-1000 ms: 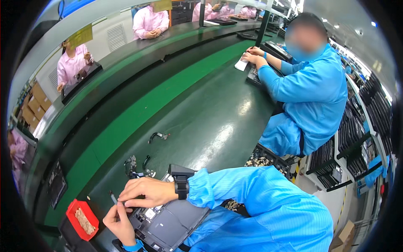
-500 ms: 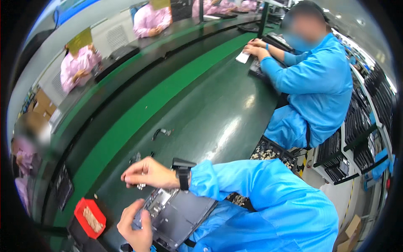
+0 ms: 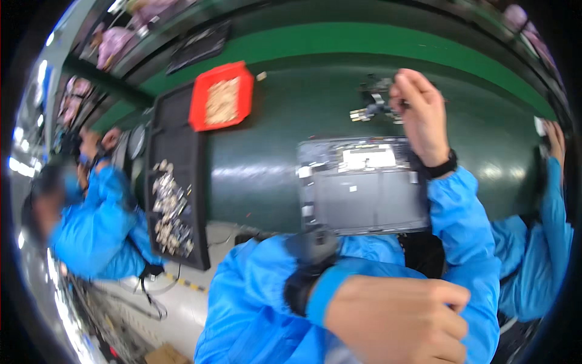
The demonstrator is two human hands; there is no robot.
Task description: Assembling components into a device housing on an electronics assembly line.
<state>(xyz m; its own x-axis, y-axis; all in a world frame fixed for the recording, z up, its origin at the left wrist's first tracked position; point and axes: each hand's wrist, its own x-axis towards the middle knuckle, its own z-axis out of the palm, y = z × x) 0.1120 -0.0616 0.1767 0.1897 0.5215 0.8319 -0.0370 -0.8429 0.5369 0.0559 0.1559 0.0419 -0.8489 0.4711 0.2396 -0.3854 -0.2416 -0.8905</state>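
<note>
In front of me lies an opened, flat, dark electronic device [image 3: 339, 200], which looks like a laptop base, with bright metal parts along its far side. My right hand [image 3: 422, 118] is above the table just past the device's far right corner, fingers pinched together. A small dark bit shows at its fingertips, too blurred to name. Beside those fingers is a small heap of dark parts and cable pieces [image 3: 379, 100]. My left hand [image 3: 394, 318], with a blue wristband, is close to me, in front of the device's near edge. Its fingers are curled, and whatever they may hold is hidden.
To the left, a red bin [image 3: 247, 97] of small beige pieces rests on the far end of a black tray [image 3: 197, 242] holding many small parts. Co-workers in blue sit left [image 3: 91, 224] and right [image 3: 533, 255]. A dark panel [image 3: 200, 45] lies across the green strip.
My view has swung left, bringing the black tray and another co-worker in. My left hand has left the device's edge and come back close to me, curling. My right hand stays pinched.
</note>
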